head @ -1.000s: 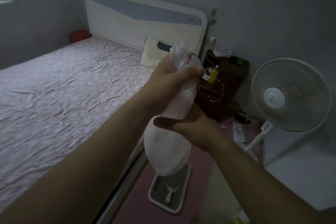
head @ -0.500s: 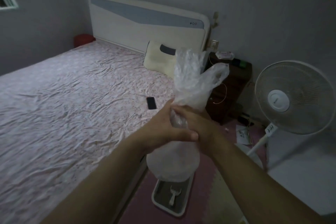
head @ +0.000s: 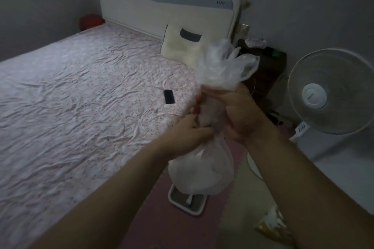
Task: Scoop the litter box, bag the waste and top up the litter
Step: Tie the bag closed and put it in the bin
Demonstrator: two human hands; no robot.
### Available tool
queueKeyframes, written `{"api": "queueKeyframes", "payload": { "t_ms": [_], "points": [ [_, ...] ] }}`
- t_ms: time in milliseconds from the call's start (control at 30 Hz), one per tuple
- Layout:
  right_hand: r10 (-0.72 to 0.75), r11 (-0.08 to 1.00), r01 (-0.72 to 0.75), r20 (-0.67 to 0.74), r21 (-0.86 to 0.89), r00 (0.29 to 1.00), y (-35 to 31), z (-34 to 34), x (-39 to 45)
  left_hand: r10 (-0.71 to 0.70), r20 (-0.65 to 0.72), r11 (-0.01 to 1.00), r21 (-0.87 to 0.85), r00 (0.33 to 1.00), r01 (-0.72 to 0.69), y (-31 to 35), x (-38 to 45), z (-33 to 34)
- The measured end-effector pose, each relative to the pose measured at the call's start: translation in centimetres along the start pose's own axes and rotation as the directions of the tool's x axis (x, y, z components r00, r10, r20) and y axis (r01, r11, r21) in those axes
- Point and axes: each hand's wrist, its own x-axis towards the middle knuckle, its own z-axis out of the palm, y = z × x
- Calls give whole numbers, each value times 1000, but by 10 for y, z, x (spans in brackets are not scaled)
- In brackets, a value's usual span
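Note:
A translucent white plastic bag (head: 202, 174) hangs in front of me, its full bottom bulging and its loose top flaring upward. My right hand (head: 236, 111) grips the twisted neck just below the flared top. My left hand (head: 188, 133) holds the neck lower down, just above the bulge. On the floor below the bag stands a small white-rimmed litter tray (head: 199, 209) with a white scoop (head: 189, 200) lying in it, partly hidden by the bag.
A bed (head: 81, 107) with a pink sheet fills the left, with a black phone (head: 169, 96) and a pillow (head: 178, 48) on it. A dark nightstand (head: 267, 70) and a white standing fan (head: 332, 93) are at the right. A crinkled packet (head: 273, 226) lies on the floor.
Both hands have shifted along the bag's neck: the right now grips higher and the left lower. The bag's top has spread out above the right hand.

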Motion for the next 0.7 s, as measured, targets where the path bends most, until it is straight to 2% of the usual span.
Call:
{"api": "queueKeyframes", "payload": {
  "t_ms": [67, 133, 200, 300, 433, 467, 500, 600, 700],
  "points": [
    [32, 998, -30, -27, 60, 999, 0, -1, 1, 22, -29, 998, 55, 999, -20, -2, 0, 3],
    [-14, 1000, 13, -84, -17, 996, 4, -1, 1, 85, -79, 990, 122, 993, -75, -9, -1, 6],
    [-54, 997, 47, -130, -59, 990, 9, -4, 1, 121, -100, 988, 108, 988, -110, -14, -4, 9],
    [-120, 985, 98, -150, -144, 981, 19, -10, 3, 156, -11, 987, -43, 988, -157, -19, -13, 11],
    [-121, 986, 104, -134, -129, 983, 31, -22, 5, 97, 10, 907, -412, 995, -84, -33, -23, 9],
    [-109, 990, 95, -135, -104, 985, 34, -24, 5, 86, -12, 913, -398, 996, -84, -34, -26, 10],
    [-94, 994, 87, -121, -64, 988, 35, -26, 4, 81, -38, 947, -309, 996, -89, -34, -27, 12],
    [-43, 998, 47, -66, 52, 997, 43, -27, 4, 29, -127, 999, 48, 991, -23, -27, -29, 28],
    [16, 991, -15, -2, 129, 1000, 51, -26, 4, -16, -281, 990, 130, 959, 55, -31, -24, 44]
  ]
}}
